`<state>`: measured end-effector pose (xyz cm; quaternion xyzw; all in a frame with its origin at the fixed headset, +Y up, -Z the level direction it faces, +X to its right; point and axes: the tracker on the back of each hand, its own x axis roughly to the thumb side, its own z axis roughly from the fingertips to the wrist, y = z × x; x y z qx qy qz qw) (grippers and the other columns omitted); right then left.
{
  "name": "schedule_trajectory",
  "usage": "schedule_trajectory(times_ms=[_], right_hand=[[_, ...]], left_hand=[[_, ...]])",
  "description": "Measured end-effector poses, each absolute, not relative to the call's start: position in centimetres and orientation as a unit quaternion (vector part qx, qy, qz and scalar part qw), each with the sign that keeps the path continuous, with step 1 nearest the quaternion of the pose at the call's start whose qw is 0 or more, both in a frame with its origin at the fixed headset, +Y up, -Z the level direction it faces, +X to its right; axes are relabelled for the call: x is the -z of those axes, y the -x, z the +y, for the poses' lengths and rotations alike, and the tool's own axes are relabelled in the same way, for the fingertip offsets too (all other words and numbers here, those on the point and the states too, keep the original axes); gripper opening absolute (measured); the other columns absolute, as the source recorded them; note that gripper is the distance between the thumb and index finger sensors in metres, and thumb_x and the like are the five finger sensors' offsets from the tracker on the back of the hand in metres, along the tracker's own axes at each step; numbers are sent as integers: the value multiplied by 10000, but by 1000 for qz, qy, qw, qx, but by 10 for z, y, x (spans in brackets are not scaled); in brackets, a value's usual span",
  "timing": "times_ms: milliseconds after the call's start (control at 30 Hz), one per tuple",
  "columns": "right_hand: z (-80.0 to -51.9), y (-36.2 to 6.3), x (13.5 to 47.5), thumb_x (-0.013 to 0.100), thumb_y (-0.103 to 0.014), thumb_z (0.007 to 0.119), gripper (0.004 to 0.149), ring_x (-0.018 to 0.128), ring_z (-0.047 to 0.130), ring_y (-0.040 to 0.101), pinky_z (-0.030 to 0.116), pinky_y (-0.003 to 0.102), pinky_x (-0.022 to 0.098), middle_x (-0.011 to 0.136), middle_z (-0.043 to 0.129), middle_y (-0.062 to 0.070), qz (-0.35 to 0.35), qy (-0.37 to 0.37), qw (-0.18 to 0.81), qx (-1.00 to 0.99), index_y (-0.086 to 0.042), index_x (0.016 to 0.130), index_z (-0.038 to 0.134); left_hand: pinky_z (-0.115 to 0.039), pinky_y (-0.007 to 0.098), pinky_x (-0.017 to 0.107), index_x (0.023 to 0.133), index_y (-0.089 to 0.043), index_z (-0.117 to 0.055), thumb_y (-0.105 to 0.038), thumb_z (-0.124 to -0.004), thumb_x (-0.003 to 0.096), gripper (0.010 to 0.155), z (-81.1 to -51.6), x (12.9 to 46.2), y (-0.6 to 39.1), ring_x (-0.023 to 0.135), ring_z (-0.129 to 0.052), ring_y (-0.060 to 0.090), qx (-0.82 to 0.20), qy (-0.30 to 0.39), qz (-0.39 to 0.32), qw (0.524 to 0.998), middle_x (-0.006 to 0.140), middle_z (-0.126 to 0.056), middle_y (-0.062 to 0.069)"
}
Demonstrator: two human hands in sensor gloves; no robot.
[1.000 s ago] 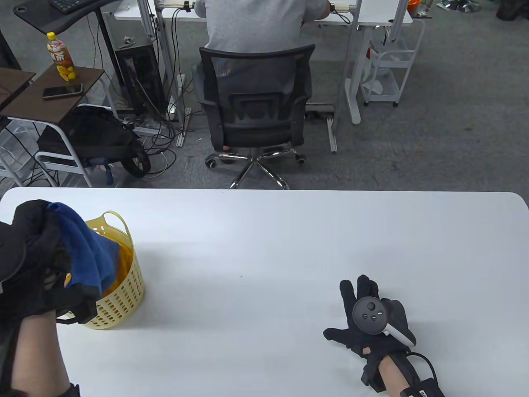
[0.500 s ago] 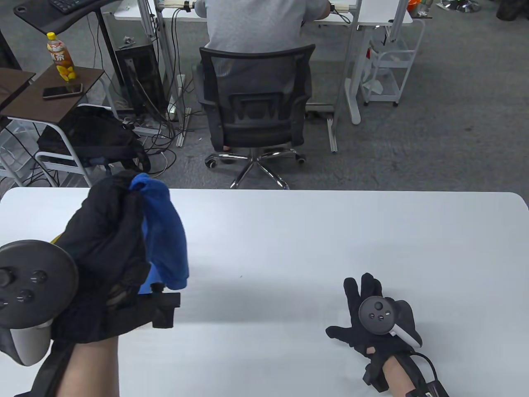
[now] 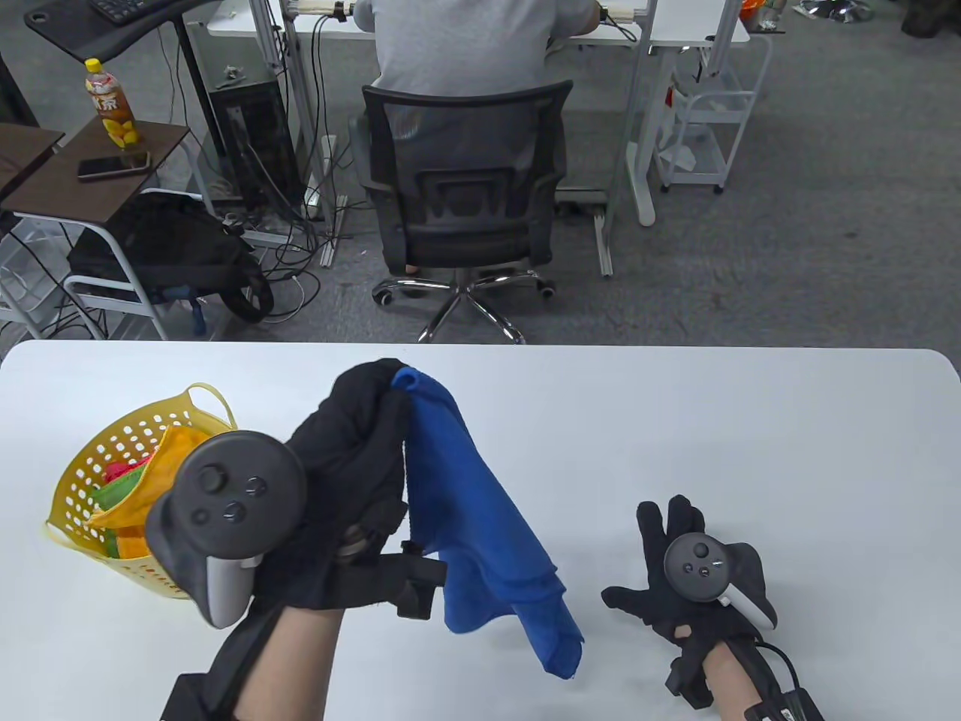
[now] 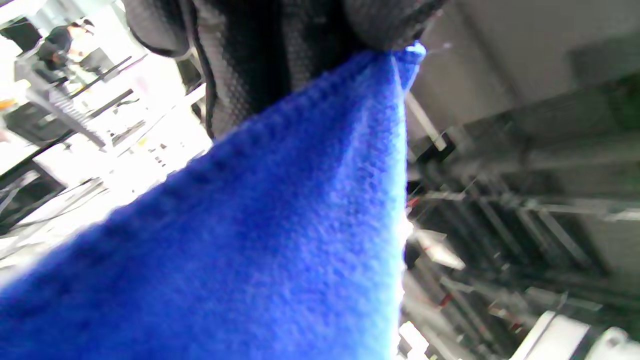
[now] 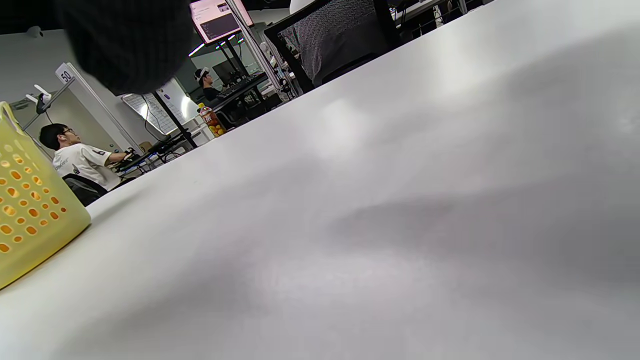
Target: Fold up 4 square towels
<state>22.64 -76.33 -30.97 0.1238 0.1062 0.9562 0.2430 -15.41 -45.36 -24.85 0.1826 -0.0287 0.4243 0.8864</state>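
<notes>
Left grip [image 3: 353,481] pinching bright blue fleecy square towel [image 3: 480,526] by one corner, draped, crumpled, lower tip near white bench [image 3: 676,420]; right grip [image 3: 687,578] flat, fingers spread.

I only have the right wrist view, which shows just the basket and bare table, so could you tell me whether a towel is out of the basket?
Observer: Yes, the left hand grips a blue towel by one corner, and it hangs down over the table.
Operator: Thank you. What is the right hand doing?
Observer: The right hand rests flat on the table, fingers spread, holding nothing.
Operator: Is anything in the basket?
Observer: The yellow basket holds orange, green and red cloth.
</notes>
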Motion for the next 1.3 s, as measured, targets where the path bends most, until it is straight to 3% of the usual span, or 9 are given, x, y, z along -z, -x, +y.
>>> schedule_trajectory(times_ms=[300, 367, 433, 500, 700, 800, 900, 1133, 1300], right_hand=[[-775, -225, 314, 426, -550, 826, 1107, 898, -28, 638, 129, 836, 518, 992, -154, 391, 126, -112, 224, -960, -124, 1040, 9], [-778, -224, 315, 425, -550, 826, 1107, 898, -27, 638, 129, 835, 518, 993, -152, 389, 131, -111, 219, -961, -124, 1041, 10], [-780, -224, 315, 425, -550, 825, 1106, 898, -28, 638, 128, 836, 517, 993, -152, 391, 137, -109, 214, -961, -124, 1041, 10], [-782, -224, 315, 425, -550, 825, 1106, 898, -29, 638, 127, 835, 517, 993, -152, 390, 140, -108, 212, -961, -125, 1041, 11], [-782, -225, 317, 426, -548, 824, 1102, 899, -30, 635, 124, 835, 517, 995, -152, 387, 137, -102, 216, -961, -126, 1041, 12], [-784, -227, 318, 426, -548, 823, 1102, 899, -29, 635, 123, 834, 517, 997, -149, 386, 139, -97, 214, -962, -126, 1041, 13], [-787, -228, 319, 426, -548, 823, 1101, 897, -31, 636, 123, 835, 515, 996, -149, 387, 144, -92, 208, -963, -126, 1041, 12], [-787, -228, 319, 428, -548, 820, 1097, 896, -32, 635, 122, 834, 516, 995, -150, 387, 142, -93, 206, -964, -126, 1041, 15], [-787, -229, 318, 428, -547, 821, 1098, 895, -32, 635, 122, 834, 515, 995, -150, 388, 143, -92, 207, -964, -126, 1041, 14]], left_hand=[[-657, 498, 792, 929, -260, -777, -404, -708, 533, 427, -652, 345, 112, 801, -1024, 238, -334, 38, 10, 942, 782, -1023, -75], [-595, 538, 815, 984, -292, -738, -429, -707, 542, 463, -689, 356, 105, 923, -921, 285, -311, 135, 3, 941, 912, -949, -38], [-521, 576, 833, 1076, -334, -636, -487, -707, 540, 562, -714, 362, 100, 1068, -730, 354, -303, 183, -27, 935, 1099, -765, 25], [-506, 580, 839, 1097, -358, -608, -522, -705, 529, 599, -721, 362, 102, 1097, -685, 360, -290, 152, -28, 944, 1136, -719, 17], [-412, 613, 857, 1094, -394, -612, -542, -726, 520, 603, -694, 357, 132, 1159, -554, 371, -211, 40, -15, 977, 1187, -645, -18], [-400, 624, 856, 1080, -386, -644, -525, -740, 521, 585, -692, 358, 141, 1162, -557, 370, -192, 30, -7, 981, 1178, -669, -37], [-399, 624, 858, 1076, -382, -657, -519, -745, 521, 578, -706, 367, 147, 1162, -568, 363, -160, 45, 21, 986, 1170, -685, -43], [-334, 604, 873, 1127, -378, -561, -566, -707, 527, 646, -763, 414, 149, 1178, -444, 361, -170, 170, 126, 962, 1209, -588, -23], [-309, 573, 875, 1094, -451, -586, -528, -781, 498, 632, -784, 440, 126, 1170, -335, 343, -89, 174, 142, 970, 1227, -491, 24]])
